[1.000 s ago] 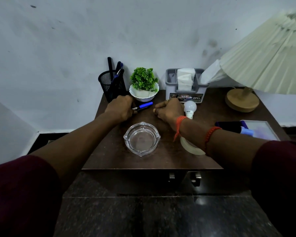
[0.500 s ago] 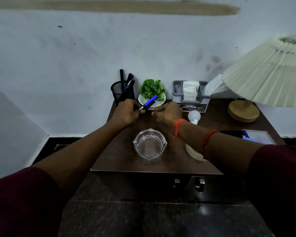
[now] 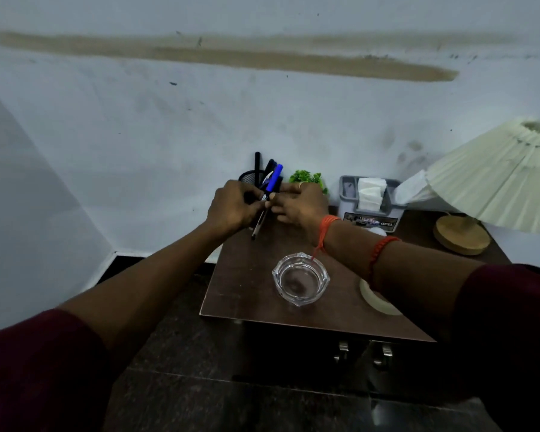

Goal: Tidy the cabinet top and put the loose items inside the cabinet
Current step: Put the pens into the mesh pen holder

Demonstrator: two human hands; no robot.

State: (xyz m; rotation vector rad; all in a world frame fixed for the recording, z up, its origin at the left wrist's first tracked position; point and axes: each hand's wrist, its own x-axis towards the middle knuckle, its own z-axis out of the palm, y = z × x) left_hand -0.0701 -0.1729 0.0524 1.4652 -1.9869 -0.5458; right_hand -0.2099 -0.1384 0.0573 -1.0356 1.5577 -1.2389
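My left hand (image 3: 236,205) grips a blue-capped pen (image 3: 268,198), held nearly upright above the back left of the brown cabinet top (image 3: 247,285). My right hand (image 3: 300,205) is beside it, fingers spread and touching the pen's middle. Just behind stands a black mesh pen holder (image 3: 249,177) with several pens in it. A clear glass ashtray (image 3: 300,278) sits near the front edge. A roll of tape (image 3: 378,302) lies partly hidden under my right forearm. A white bulb (image 3: 379,231) peeks out behind my right wrist.
A small green plant (image 3: 307,177) and a grey tissue holder (image 3: 371,198) stand against the wall. A pleated lamp (image 3: 493,176) on a wooden base (image 3: 462,235) fills the right side. Two metal door handles (image 3: 363,353) show below the front edge. Dark floor lies to the left.
My left hand has lifted the pen off the cabinet top and tipped it upright toward the pen holder. My right hand rose with it and opened. The camera tilted up and left.
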